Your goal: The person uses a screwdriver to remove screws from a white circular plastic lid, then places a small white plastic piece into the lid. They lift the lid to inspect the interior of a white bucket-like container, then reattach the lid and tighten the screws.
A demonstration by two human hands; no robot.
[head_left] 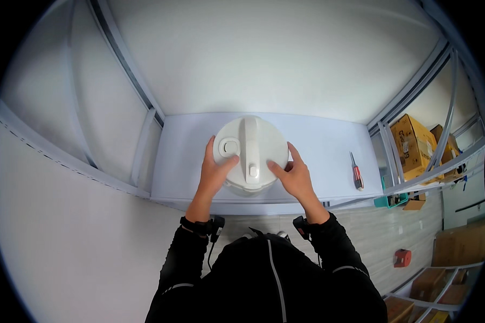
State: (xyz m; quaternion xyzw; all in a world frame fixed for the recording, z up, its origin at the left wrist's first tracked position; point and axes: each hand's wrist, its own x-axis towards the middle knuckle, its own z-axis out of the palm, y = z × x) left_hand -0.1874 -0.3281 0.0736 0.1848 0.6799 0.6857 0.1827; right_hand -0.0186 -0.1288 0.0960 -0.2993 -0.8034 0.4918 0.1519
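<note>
Round white appliance [266, 147] mid-frame, handle [251, 141] running top-to-bottom, sits squarely between left hand [215, 171] and right hand [297, 179], both grasping its sides, equally near.

The round appliance [251, 153] is creamy white, the worktop [328, 148] pale bluish-white, the screwdriver [357, 173] red and grey, the jacket [231, 282] black with pale stripes.
</note>
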